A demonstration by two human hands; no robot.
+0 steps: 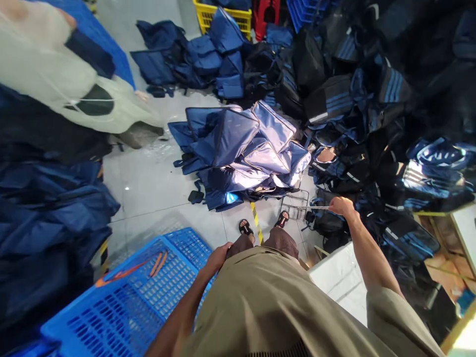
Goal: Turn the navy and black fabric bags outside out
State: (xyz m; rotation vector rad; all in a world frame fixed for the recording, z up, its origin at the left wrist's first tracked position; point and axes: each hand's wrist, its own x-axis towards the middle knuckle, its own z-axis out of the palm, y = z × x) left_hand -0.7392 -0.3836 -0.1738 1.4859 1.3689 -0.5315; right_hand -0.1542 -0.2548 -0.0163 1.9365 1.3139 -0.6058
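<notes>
My right hand is closed around the end of a thin metal rod. The rod reaches left to a wire frame that stands by my right foot. Beside my left thigh, my left hand is low, its fingers stretched forward and holding nothing that I can see; part of it is hidden. In front of my feet lies a heap of dark blue bags with zipped edges, shiny in the light.
A blue plastic crate bearing orange strips stands at my left. Black bags with blue stripes pile up on the right. Blue bags lie far left. A person in a light top is at upper left. A yellow crate stands behind.
</notes>
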